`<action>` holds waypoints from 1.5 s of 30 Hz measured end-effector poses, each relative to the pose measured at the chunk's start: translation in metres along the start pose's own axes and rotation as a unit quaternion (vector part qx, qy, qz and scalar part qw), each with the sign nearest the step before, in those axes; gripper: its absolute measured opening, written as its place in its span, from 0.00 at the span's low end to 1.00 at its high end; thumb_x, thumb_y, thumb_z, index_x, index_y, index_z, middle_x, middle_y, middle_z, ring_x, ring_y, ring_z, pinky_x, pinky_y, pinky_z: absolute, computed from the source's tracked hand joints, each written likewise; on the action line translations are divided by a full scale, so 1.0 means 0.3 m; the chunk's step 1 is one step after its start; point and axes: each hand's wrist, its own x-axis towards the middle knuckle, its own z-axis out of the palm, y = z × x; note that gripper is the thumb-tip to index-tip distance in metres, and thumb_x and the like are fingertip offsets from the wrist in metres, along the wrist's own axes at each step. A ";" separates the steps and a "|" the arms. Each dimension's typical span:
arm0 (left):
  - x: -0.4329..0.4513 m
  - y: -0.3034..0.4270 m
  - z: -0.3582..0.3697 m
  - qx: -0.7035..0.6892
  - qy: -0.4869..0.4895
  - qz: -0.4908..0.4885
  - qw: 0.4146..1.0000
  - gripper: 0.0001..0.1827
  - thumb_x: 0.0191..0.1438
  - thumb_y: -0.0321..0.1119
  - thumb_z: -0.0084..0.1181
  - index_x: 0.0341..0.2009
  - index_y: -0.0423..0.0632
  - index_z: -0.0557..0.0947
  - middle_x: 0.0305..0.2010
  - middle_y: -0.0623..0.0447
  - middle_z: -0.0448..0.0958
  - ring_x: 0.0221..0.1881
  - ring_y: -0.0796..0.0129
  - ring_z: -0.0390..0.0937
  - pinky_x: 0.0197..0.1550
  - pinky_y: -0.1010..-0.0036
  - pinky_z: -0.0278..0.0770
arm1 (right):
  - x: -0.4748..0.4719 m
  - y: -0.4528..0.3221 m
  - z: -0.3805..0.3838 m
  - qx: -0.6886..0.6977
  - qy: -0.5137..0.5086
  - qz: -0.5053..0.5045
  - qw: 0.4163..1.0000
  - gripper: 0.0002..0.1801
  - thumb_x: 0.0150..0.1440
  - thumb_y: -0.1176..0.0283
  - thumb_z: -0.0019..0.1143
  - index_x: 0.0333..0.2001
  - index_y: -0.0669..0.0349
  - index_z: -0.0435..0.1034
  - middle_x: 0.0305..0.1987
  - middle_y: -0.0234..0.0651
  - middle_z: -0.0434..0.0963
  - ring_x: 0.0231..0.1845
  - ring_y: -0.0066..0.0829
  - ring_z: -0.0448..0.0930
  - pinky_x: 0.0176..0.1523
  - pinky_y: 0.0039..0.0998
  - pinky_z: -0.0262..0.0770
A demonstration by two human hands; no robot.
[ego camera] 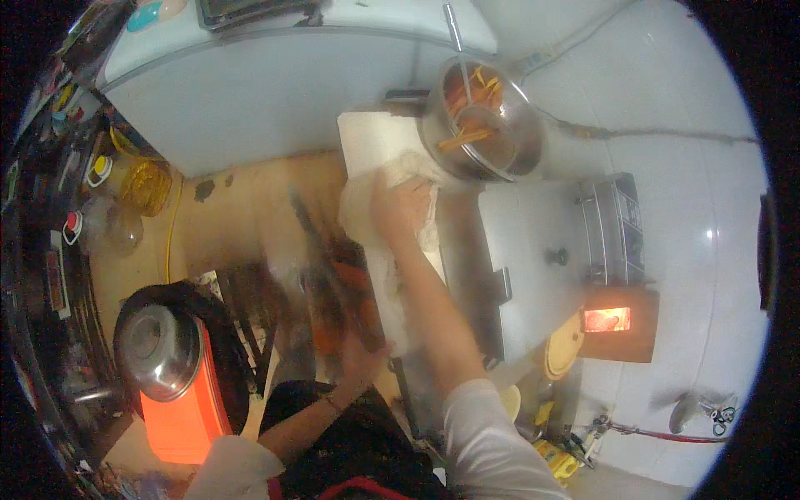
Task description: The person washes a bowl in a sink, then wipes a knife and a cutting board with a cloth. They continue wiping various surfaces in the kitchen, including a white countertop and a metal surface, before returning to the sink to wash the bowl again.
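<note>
My right hand is closed on a white cloth and rests with it on a narrow white work surface. Just beyond the cloth stands a round stainless steel pot with brownish liquid, orange-yellow strips and a ladle in it. My left hand is blurred, low beside the near end of the white surface. Its fingers are indistinct, and whether it grips the edge cannot be told.
A stainless steel lid with a black knob lies to the right. On the left, a metal bowl sits on an orange container. Jugs, one holding yellow liquid, stand on the floor. Haze blurs the middle. A brown box has a glowing window.
</note>
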 end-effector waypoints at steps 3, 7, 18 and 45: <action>-0.006 0.039 -0.022 -0.093 -0.054 -0.041 0.993 0.43 0.39 0.30 0.66 0.58 0.35 0.57 0.56 0.45 0.64 0.56 0.58 0.63 0.58 0.68 0.61 | 0.076 -0.046 0.038 -0.023 -0.051 0.049 0.997 0.36 0.51 0.49 0.49 0.50 0.72 0.60 0.54 0.54 0.64 0.51 0.47 0.69 0.54 0.40 0.66; -0.023 0.145 -0.016 -0.026 -0.009 0.008 1.000 0.40 0.41 0.30 0.65 0.57 0.36 0.59 0.51 0.44 0.68 0.51 0.59 0.66 0.57 0.68 0.62 | 0.169 0.025 0.126 -0.009 -0.078 -0.180 0.981 0.28 0.55 0.55 0.46 0.50 0.68 0.62 0.57 0.50 0.64 0.51 0.44 0.70 0.54 0.39 0.66; -0.007 -0.001 0.014 -0.127 0.013 0.076 0.989 0.28 0.41 0.28 0.65 0.46 0.34 0.68 0.42 0.46 0.73 0.44 0.63 0.70 0.49 0.67 0.69 | 0.327 -0.058 0.118 0.095 -0.052 -0.209 0.972 0.27 0.52 0.56 0.47 0.50 0.65 0.63 0.51 0.50 0.68 0.47 0.47 0.72 0.50 0.44 0.67; -0.042 0.015 -0.060 -0.156 0.007 0.014 0.988 0.35 0.44 0.35 0.65 0.52 0.36 0.62 0.48 0.45 0.68 0.46 0.59 0.68 0.46 0.66 0.70 | -0.129 0.090 -0.138 0.070 -0.203 -0.190 0.958 0.41 0.56 0.47 0.39 0.58 0.75 0.52 0.57 0.59 0.62 0.57 0.53 0.63 0.61 0.45 0.54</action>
